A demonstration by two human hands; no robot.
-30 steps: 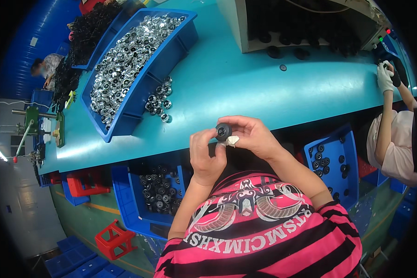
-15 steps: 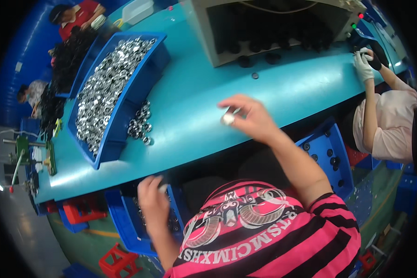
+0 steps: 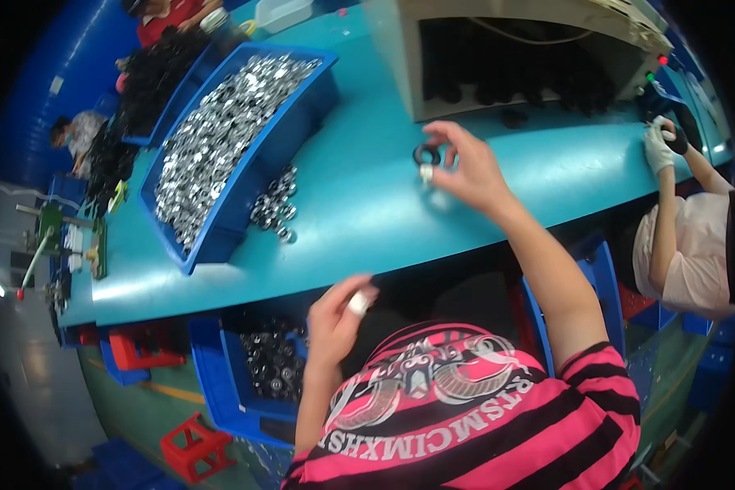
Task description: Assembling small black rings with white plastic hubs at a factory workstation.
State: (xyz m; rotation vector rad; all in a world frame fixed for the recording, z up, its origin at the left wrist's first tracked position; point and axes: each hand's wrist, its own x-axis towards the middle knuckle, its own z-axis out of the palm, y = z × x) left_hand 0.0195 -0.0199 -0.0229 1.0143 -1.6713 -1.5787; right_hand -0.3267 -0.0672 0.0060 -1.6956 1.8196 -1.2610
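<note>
Pinching a black ring (image 3: pixel 426 155) over the teal table (image 3: pixel 343 237)

The right hand (image 3: pixel 469 167) grips the ring between thumb and fingers. Nearer the body, the left hand (image 3: pixel 335 322) has its fingers bent toward the thumb; blur hides whether it holds anything. A white wrap (image 3: pixel 358 304) shows on each thumb. Leftward, a blue bin (image 3: pixel 282 135) brims with silver parts (image 3: pixel 229 131); a loose cluster (image 3: pixel 276 204) lies just beside it.
</note>
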